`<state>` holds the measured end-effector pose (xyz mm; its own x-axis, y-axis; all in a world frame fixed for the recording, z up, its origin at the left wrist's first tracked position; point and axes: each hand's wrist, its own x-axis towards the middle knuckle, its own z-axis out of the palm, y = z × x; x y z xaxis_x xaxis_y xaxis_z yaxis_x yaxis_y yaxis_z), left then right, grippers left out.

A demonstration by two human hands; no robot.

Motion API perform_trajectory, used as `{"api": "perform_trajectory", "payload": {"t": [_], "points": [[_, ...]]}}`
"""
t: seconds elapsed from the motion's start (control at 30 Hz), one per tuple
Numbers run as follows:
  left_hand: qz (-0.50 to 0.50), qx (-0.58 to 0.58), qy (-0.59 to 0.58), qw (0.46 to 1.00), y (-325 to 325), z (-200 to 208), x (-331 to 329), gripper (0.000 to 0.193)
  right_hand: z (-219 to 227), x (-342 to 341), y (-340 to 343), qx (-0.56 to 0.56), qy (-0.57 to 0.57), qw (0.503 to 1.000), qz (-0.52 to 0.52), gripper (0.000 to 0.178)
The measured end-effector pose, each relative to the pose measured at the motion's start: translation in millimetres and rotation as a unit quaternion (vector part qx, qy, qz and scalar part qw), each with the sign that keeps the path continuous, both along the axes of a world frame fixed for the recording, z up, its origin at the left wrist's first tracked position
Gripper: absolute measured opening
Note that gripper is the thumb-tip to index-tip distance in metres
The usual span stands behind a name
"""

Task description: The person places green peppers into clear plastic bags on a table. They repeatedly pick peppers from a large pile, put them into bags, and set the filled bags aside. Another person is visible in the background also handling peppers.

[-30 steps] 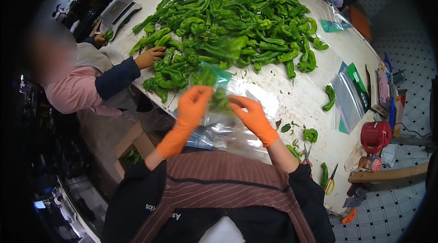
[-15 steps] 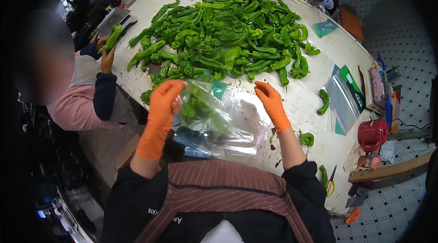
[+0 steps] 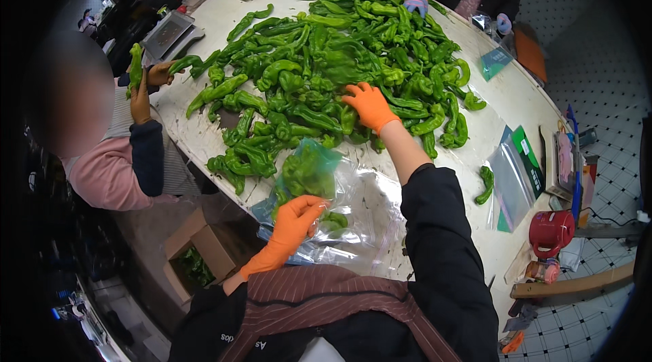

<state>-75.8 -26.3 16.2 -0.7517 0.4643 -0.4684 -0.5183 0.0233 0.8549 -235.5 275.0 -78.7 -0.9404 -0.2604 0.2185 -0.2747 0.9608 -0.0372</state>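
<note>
Since the earlier frame, the left hand (image 3: 297,218) has come nearer to the surface's near edge, and the right hand (image 3: 370,107) has passed from beside the bag to the pepper heap (image 3: 326,56). By the left edge, a co-worker's hand (image 3: 140,100) holds up one pepper. Toward the near left edge lies the clear bag (image 3: 309,168), peppers inside; the left hand appears to pinch its film between thumb and fingers. If this pinch loosens, the bag could slump or slide over that close edge. The right hand, well apart, lays its fingers on the peppers; whether it grips one, one cannot tell. A hasty pull could set neighbouring peppers rolling. Room for moving is wider toward the right edge, around a single pepper (image 3: 485,185) and flat bags (image 3: 514,175).
</note>
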Motion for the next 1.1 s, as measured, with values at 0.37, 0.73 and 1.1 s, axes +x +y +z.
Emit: {"api": "perform_trajectory", "payload": {"t": [0.37, 0.73, 1.1], "points": [[-0.035, -0.036, 0.012, 0.999, 13, 4, 3, 0.016, 59, 95, 58, -0.701, 0.08, 0.699, -0.113, 0.047], [-0.041, -0.048, 0.015, 0.998, 15, 3, 6, 0.016, 15, 58, 42, -0.415, 0.127, 0.887, -0.157, 0.044], [-0.04, -0.019, -0.002, 0.999, 12, -5, 7, 0.018, 14, 23, 68, -0.039, 0.095, 0.958, -0.267, 0.027]]}}
